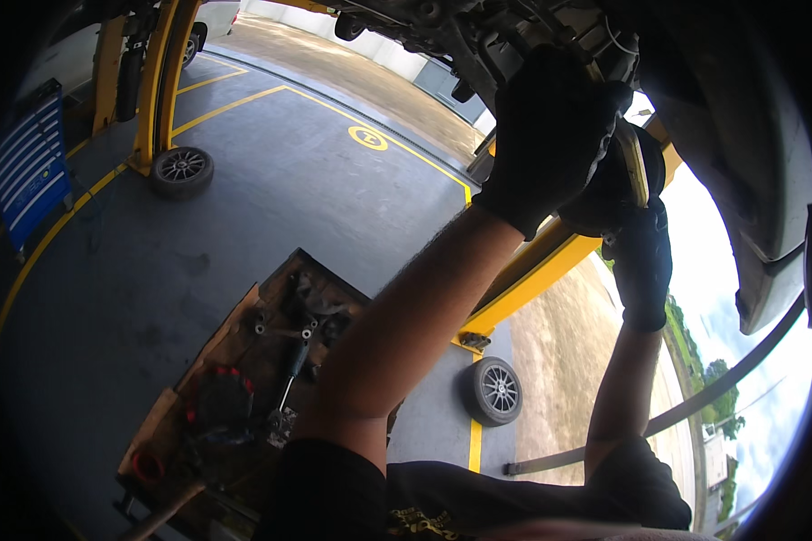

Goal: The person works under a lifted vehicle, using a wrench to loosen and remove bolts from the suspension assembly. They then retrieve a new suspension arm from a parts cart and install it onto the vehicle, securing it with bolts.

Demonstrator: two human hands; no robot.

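Note:
Both my hands wear black gloves and are raised under the car's dark underside. My left hand is closed, its fingers curled at the upper part of a narrow, curved, brass-toned metal piece; the piece's exact kind cannot be told. My right hand is lower and to the right, closed at the piece's lower end. Behind them sits a dark round wheel-hub part, mostly hidden by my left hand and the metal piece.
Below left, a worn tray carries a shock absorber and several tools. Yellow lift posts stand at far left. One wheel lies by them, another wheel below my right hand. A blue tool cabinet stands at the left edge.

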